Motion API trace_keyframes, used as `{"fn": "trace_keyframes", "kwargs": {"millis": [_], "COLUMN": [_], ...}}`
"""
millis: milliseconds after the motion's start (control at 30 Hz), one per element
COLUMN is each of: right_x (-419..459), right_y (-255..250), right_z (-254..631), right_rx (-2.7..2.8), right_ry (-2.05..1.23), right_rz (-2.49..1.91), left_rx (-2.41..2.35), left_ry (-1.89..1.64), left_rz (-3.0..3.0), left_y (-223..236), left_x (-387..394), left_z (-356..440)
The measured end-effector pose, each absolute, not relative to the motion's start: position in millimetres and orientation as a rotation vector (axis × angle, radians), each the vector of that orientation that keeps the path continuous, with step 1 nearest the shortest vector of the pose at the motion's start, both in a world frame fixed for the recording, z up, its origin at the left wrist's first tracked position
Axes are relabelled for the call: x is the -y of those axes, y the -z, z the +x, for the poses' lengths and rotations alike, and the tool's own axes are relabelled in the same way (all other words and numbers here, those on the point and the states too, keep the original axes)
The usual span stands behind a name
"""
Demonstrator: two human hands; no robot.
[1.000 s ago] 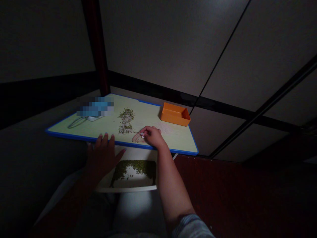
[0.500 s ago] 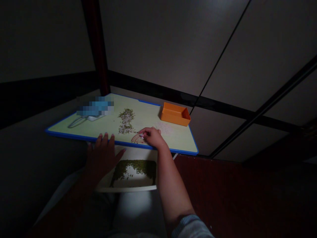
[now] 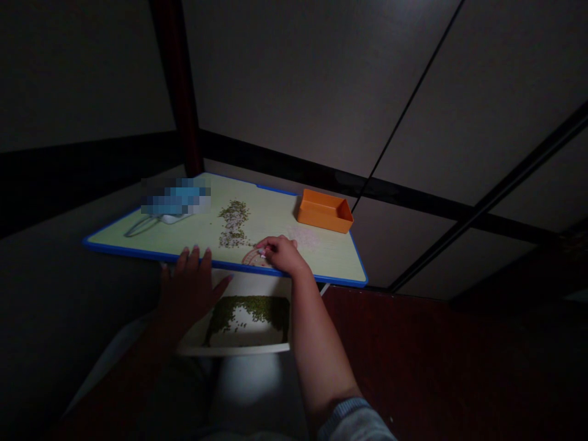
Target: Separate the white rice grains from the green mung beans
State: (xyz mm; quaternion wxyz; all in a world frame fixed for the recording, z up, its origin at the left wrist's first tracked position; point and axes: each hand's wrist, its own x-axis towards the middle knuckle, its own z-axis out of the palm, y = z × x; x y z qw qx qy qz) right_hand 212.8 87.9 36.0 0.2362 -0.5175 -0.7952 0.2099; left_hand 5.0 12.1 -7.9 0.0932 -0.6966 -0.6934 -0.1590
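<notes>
One low table [image 3: 331, 260], pale yellow-green top, blue rim, set near dark wall panels. One right hand [image 3: 285, 254], low over the near part of the top, fingers curled inward with their tips at a small pinkish-white piece [image 3: 262, 252]; whether the piece is pinched or merely touched, cannot be told. Beside and partly under those fingers, near the front rim: one reddish arc-shaped item [image 3: 248, 256], flat in look, whether loose or printed unclear. One left hand [image 3: 187, 288], fingers spread and extended at the front rim, with no object visible in its grasp. Beyond the arc-shaped item, toward the left: one patch of small greenish and whitish bits [image 3: 233, 224], scattered. One orange tray [image 3: 323, 220], open-topped, upright, at the far right of the top. One blue item [image 3: 177, 199], obscured by blurring, at the far left, with a thin grey loop [image 3: 138, 226] beside it. Below the top: one pale panel [image 3: 261, 282] bearing a dark green leafy pattern. Handling notes, by judgement: the pinkish-white piece, likely very light and easily nudged, best taken by its outer edges between thumb and fingertip; stiffness, slipperiness and fragility not determinable. The arc-shaped item, if loose, probably thin and light, best lifted by its outer rim; the orange tray, likely rigid and light, best held by opposite walls.
</notes>
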Motion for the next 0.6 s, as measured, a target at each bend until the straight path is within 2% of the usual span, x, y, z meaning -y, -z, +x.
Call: {"fn": "trace_keyframes", "kwargs": {"millis": [600], "right_x": [-87.9], "right_y": [-36.8], "right_z": [213.2], "right_rx": [2.181], "right_ry": [-0.585], "right_rz": [-1.433], "left_rx": [2.072], "left_ry": [0.510], "left_rz": [-2.091], "left_y": [6.1], "left_x": [-12.2], "left_z": [4.8]}}
